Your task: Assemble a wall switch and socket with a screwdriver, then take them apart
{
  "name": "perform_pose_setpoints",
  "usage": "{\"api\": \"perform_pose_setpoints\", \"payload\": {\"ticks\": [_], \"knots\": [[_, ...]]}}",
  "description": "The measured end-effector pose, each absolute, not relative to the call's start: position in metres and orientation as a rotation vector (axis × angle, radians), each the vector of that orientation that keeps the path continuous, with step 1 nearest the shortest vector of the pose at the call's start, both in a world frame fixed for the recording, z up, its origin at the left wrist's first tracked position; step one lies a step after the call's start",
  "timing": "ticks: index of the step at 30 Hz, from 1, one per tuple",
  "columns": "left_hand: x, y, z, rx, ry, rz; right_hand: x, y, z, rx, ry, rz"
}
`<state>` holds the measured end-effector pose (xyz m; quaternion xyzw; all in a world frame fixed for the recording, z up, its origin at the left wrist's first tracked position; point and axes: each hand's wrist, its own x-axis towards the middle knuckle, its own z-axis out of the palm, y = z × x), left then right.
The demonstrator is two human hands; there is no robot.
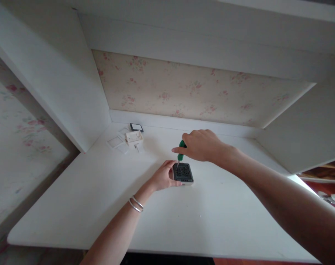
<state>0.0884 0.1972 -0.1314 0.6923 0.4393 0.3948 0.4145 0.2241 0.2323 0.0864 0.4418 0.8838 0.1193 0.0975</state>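
A small square box with a black top and white sides (184, 173) rests on the white desk (225, 206). Around its left side is my left hand (165, 176), fingers at the back edge and thumb along the front. Above the box, my right hand (199, 145) grips a screwdriver with a green handle (180, 155). The screwdriver points down, its tip at the left part of the black top. Whether the tip sits in a screw is too small to tell.
At the back left lie an open white box (134, 137), a dark-framed plate (136, 127), several thin white frames (115, 141) and a small white piece (139, 148). White panels enclose the desk left and right, with a floral wall (178, 86) behind. Tiny specks dot the front.
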Motion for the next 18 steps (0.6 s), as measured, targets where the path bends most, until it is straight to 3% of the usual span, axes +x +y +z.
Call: {"api": "perform_pose_setpoints", "payload": {"ticks": [6,13,18], "knots": [[0.090,0.200,-0.137,1.738,1.097,1.013,0.234,0.234,0.088,1.120,2.772,0.046],[0.088,0.198,-0.134,1.743,1.092,0.995,0.231,0.235,0.079,1.301,2.712,0.426],[0.089,0.198,-0.132,1.744,1.105,0.987,0.239,0.236,0.080,1.283,2.824,0.228]]}}
